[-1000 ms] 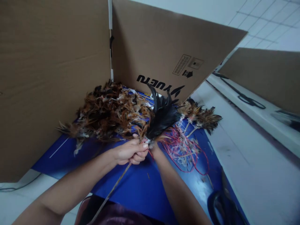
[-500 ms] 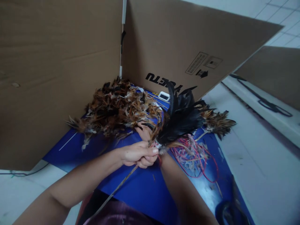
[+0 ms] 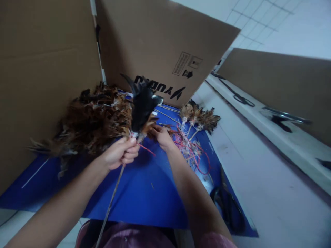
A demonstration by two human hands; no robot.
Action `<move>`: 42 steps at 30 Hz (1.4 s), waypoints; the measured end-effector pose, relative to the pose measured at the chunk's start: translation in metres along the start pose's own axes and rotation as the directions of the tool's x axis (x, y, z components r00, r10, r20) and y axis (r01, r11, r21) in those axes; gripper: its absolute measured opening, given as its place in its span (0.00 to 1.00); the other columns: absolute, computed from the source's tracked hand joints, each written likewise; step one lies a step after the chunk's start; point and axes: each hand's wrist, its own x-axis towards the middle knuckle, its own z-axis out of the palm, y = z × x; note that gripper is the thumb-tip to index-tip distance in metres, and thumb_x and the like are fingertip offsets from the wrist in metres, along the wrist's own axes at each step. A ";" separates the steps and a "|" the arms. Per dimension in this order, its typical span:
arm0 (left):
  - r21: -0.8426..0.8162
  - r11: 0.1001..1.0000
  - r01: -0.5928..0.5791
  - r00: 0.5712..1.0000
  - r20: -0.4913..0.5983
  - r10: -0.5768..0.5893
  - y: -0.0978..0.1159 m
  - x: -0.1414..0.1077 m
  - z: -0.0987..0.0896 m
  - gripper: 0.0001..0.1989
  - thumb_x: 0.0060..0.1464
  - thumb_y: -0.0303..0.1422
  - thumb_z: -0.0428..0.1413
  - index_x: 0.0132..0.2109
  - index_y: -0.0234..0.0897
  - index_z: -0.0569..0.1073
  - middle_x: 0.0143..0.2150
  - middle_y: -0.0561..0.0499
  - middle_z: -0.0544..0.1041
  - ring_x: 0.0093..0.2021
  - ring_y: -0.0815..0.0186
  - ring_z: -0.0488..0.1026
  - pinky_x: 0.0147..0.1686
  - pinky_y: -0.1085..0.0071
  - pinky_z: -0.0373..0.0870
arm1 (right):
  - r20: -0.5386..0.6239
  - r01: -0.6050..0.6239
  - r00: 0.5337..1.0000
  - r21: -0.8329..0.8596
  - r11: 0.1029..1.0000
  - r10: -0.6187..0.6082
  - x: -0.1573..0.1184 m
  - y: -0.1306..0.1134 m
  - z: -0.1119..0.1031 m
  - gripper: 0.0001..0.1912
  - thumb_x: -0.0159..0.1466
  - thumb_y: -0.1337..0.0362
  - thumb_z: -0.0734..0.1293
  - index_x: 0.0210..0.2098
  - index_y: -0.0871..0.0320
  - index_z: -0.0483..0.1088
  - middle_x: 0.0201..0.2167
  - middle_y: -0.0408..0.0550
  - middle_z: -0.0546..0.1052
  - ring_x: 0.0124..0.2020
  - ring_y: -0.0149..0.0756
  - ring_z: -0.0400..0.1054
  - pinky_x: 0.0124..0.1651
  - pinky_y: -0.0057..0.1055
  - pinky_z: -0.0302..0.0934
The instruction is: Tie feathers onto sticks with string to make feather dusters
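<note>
My left hand [image 3: 123,153] is wrapped around the thin stick [image 3: 111,203] of a feather duster just below its head. Black feathers [image 3: 141,106] stand up from this head, with brown ones around their base. A short end of pink string [image 3: 147,149] sticks out beside my left thumb. To the right of the duster head, my right hand [image 3: 162,136] reaches in with its fingers bent together at the brown feathers [image 3: 150,124]. Its fingertips are partly hidden, and what they pinch does not show.
A large heap of brown feathers [image 3: 88,120] covers the left of the blue table [image 3: 155,193]. At right lie several small feather bunches on sticks [image 3: 199,119], tangled pink string [image 3: 192,148] and black-handled scissors [image 3: 227,203]. Cardboard panels [image 3: 155,41] enclose the back and left.
My right hand has come from behind the duster to its right side. My left hand still holds the duster, now more upright and further left in view. The camera view has turned right.
</note>
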 end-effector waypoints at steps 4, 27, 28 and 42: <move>0.027 0.997 -0.066 0.996 -0.053 0.067 0.011 0.000 -0.008 0.14 0.53 0.40 0.59 0.36 0.35 0.65 0.21 0.62 0.49 0.17 0.79 0.40 0.13 0.83 0.40 | -0.002 -0.040 0.999 -0.088 0.995 0.040 -0.013 0.001 -0.024 0.17 0.57 0.52 0.67 0.25 0.60 0.68 0.19 0.41 0.72 0.20 0.27 0.63 0.25 0.26 0.58; 0.053 0.995 -0.080 0.992 -0.096 0.085 0.015 0.002 -0.022 0.11 0.57 0.38 0.55 0.36 0.34 0.66 0.22 0.61 0.47 0.18 0.78 0.39 0.13 0.82 0.40 | 0.047 0.100 0.993 -0.810 0.579 -0.107 -0.015 -0.012 -0.020 0.09 0.59 0.71 0.63 0.35 0.59 0.75 0.32 0.50 0.78 0.35 0.35 0.70 0.40 0.30 0.59; 0.056 0.995 -0.079 0.992 -0.096 0.084 0.015 0.002 -0.022 0.11 0.57 0.38 0.55 0.36 0.34 0.66 0.22 0.61 0.47 0.18 0.78 0.39 0.14 0.82 0.40 | 0.023 0.095 0.993 -0.724 0.683 -0.113 -0.015 -0.011 -0.026 0.08 0.58 0.71 0.63 0.34 0.60 0.75 0.30 0.47 0.77 0.32 0.33 0.69 0.38 0.29 0.59; 0.090 0.995 -0.036 0.993 -0.108 0.046 0.011 0.005 -0.021 0.13 0.56 0.40 0.56 0.33 0.34 0.65 0.22 0.61 0.46 0.19 0.77 0.37 0.13 0.83 0.42 | 0.143 0.054 0.988 -0.013 0.998 -0.052 -0.059 -0.019 -0.062 0.07 0.57 0.67 0.67 0.36 0.59 0.72 0.30 0.44 0.76 0.29 0.27 0.67 0.34 0.25 0.59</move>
